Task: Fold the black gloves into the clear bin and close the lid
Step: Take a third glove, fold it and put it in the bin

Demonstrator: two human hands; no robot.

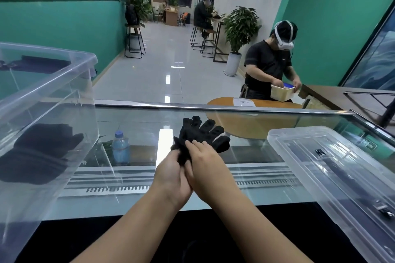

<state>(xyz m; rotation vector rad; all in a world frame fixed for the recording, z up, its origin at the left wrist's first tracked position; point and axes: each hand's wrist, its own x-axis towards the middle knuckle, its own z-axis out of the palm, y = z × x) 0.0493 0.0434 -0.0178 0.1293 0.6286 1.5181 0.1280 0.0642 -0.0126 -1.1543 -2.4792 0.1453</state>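
Single head view, looking forward-down, close over glass counter (245, 156).

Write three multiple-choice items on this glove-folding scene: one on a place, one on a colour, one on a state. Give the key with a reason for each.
1. Where does the clear bin stand?
A. At the person's left
B. At the person's right
C. On the floor

2. What colour is the cap of the water bottle?
A. Red
B. Blue
C. White

3. What state is the lid in?
A. Closed on the bin
B. Lying off the bin, at the right
C. Held in one hand

Key: 1 A, the bin fills the left edge of the view. 2 B, the cap is blue. 3 B, the lid lies flat at the right while left hand and right hand hold the black glove.
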